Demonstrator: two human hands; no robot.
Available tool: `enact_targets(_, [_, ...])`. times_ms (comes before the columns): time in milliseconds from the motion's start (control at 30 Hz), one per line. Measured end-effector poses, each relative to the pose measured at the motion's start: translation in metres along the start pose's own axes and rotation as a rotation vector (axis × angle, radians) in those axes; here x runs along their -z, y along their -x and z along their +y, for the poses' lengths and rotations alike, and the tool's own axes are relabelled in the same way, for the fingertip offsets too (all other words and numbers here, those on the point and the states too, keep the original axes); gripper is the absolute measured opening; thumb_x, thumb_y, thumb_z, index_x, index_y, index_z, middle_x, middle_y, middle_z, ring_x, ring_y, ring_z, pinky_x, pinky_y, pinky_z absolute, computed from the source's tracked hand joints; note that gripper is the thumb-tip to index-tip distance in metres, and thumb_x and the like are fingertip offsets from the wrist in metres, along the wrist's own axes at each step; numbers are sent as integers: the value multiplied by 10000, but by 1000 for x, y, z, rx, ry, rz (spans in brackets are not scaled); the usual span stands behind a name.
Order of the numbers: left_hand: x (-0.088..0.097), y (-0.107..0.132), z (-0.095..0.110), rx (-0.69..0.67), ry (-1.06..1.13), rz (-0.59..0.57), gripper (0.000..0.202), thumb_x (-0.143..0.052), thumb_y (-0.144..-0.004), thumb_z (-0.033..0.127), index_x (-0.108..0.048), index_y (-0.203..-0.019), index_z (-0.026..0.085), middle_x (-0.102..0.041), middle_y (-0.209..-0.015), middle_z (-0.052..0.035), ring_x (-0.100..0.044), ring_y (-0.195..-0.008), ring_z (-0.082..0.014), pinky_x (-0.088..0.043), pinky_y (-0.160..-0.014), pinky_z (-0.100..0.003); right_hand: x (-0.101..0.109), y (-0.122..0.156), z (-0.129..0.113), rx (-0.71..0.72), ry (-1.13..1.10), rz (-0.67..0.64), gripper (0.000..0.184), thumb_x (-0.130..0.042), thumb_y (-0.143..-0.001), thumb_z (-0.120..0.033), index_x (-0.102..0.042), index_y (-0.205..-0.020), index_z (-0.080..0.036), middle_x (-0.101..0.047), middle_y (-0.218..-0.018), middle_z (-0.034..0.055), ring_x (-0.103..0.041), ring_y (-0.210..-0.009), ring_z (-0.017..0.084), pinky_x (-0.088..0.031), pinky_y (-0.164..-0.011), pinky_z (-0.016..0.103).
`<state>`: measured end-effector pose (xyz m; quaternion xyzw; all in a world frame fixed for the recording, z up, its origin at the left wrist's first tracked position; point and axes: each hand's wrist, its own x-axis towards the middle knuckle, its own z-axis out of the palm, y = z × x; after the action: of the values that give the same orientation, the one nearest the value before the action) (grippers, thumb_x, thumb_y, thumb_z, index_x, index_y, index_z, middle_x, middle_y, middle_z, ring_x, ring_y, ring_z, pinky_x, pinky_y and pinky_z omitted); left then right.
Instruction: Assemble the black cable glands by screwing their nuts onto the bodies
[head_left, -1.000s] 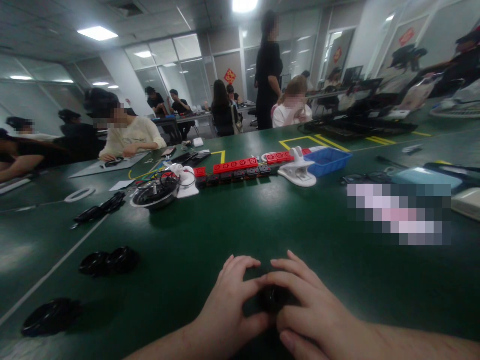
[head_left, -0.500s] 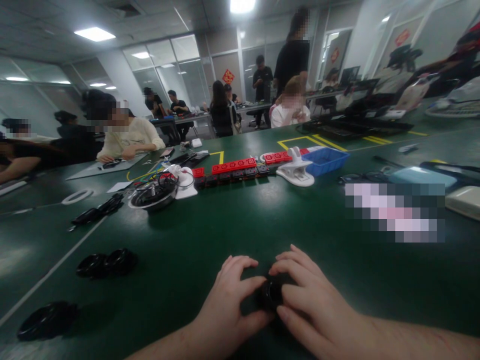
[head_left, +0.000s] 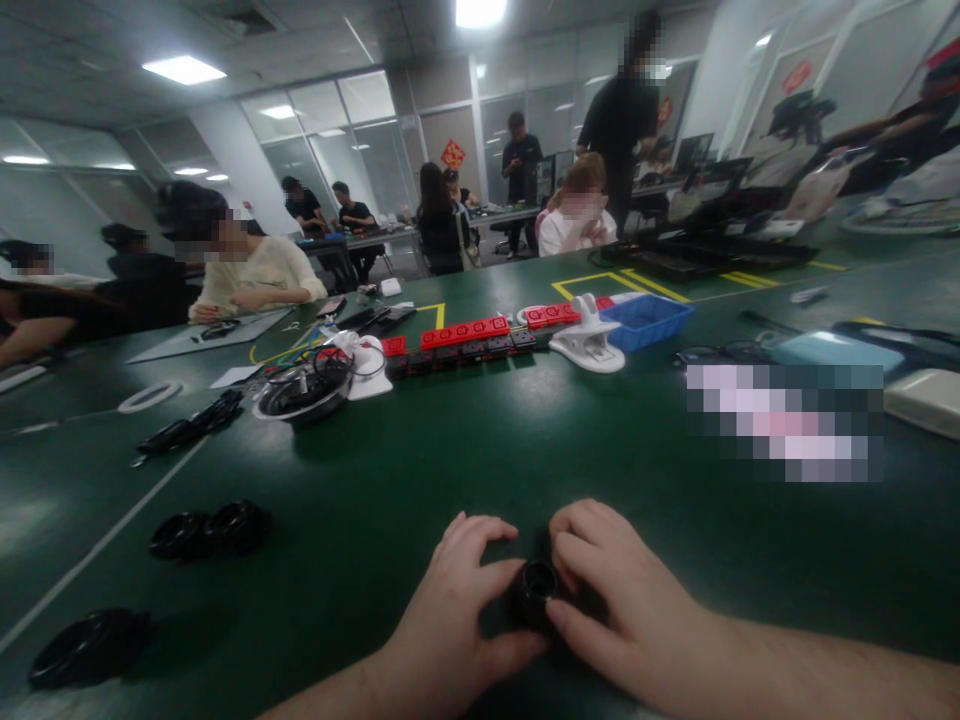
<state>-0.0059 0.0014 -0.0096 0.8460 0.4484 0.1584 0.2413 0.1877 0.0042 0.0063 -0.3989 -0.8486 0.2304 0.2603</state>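
A small, glossy black ring-shaped part (head_left: 538, 582) with a round hole in its top stands on the green table between my two hands. My left hand (head_left: 457, 610) curves around its left side, with the thumb and index finger at the part and the other fingers loosely bent. From the right, the thumb of my right hand (head_left: 622, 590) presses near the rim, and its fingers are curled behind. The lower part of the ring is dark and partly hidden. To the left lie two black coiled rings (head_left: 236, 526) side by side and a larger black coil (head_left: 90, 648).
Farther back are a metal bowl of black cables (head_left: 304, 405), a row of red and black blocks (head_left: 465, 332), a white clamp stand (head_left: 587, 345) and a blue bin (head_left: 652, 322). A light-blue case (head_left: 836, 352) lies right. Several people sit or stand beyond.
My right hand's fingers have curled in and its thumb has moved onto the part's rim, uncovering the hole. My left hand stays about the same. A standing person behind has moved right.
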Motion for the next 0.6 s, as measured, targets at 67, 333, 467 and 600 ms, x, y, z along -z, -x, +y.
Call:
enact_targets(67, [0,0,0,7,-1,-9,336,-712,-665,291,-598,-981,311,-458,-1145,-37,-398,-1115,-271,-176,-1017,-546,0,0,0,8,-9,-9,130,-491,-745,-233,-411,-662,-174,-456,-768,38,-425,-739,184,-361,-645,338])
enact_targets(333, [0,-2,-1,3,11,-41,336,-708,-665,289,-598,-982,271,-481,-1114,-52,-425,-1079,-265,-185,-1011,-549,3,1,0,24,-126,-29,90,-452,-764,-179,-470,-852,-172,-480,-912,70,-442,-847,201,-395,-749,377])
enact_targets(467, [0,-1,0,-14,1,-49,409,-712,-657,308,-579,-1044,303,-472,-1131,-43,-423,-1080,-265,-185,-1008,-557,5,1,1,78,-159,-58,167,-398,-815,-180,-514,-935,-187,-480,-983,72,-445,-904,198,-396,-799,377])
enact_targets(600, [0,-1,0,-37,-22,-30,450,-701,-661,291,-560,-1088,315,-480,-1121,-38,-431,-1071,-259,-199,-1003,-555,6,2,0,118,-169,-67,217,-381,-853,-250,-540,-991,-198,-481,-1017,77,-439,-941,204,-394,-828,379])
